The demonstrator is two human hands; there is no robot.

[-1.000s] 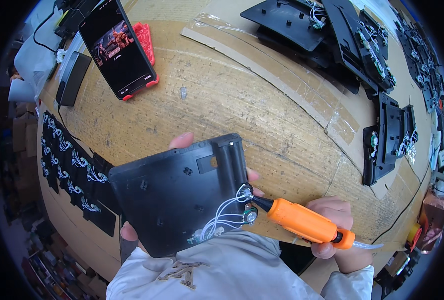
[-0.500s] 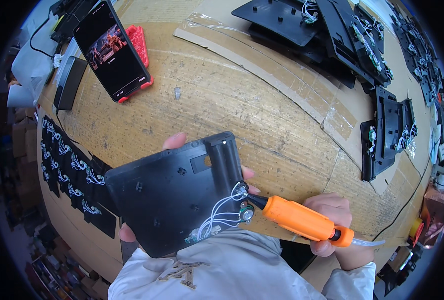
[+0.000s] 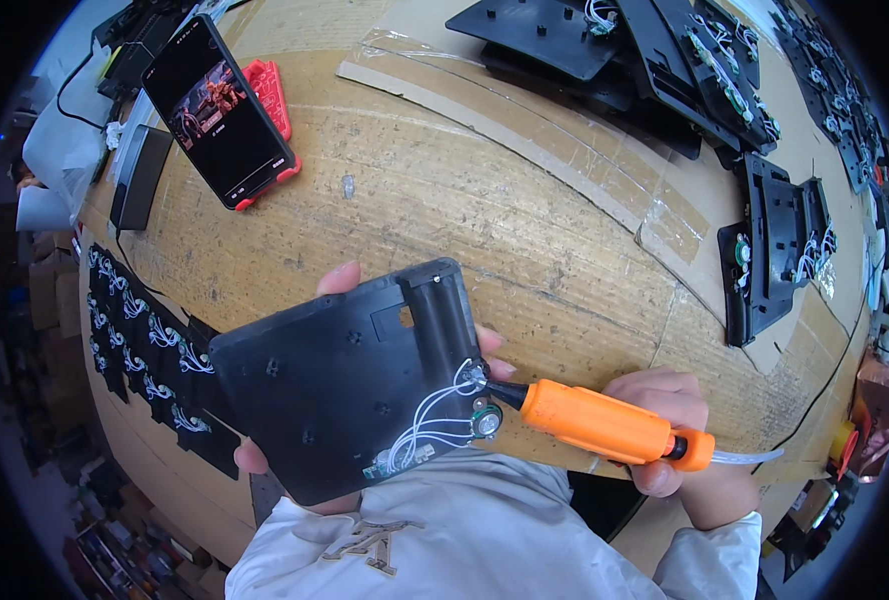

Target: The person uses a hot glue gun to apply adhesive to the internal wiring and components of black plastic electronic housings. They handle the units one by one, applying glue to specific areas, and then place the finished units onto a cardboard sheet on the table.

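A flat black plastic housing lies tilted in my left hand, whose fingertips show past its top and right edges and whose thumb is at the lower left. My right hand is wrapped round an orange hot glue gun with a clear glue stick coming out of its back. Its black nozzle meets the housing's right edge, where white wires end. Below the nozzle sits a small round green-rimmed part. The wires also run to a little circuit board along the lower edge.
A phone leans on a red stand at the far left. Black pieces with wired boards lie in rows on the left. More black housings are stacked at the back right, and another rests on cardboard nearer.
The housing and my left hand have shifted slightly left and up in view. The glue gun keeps its nozzle at the same spot on the housing's edge.
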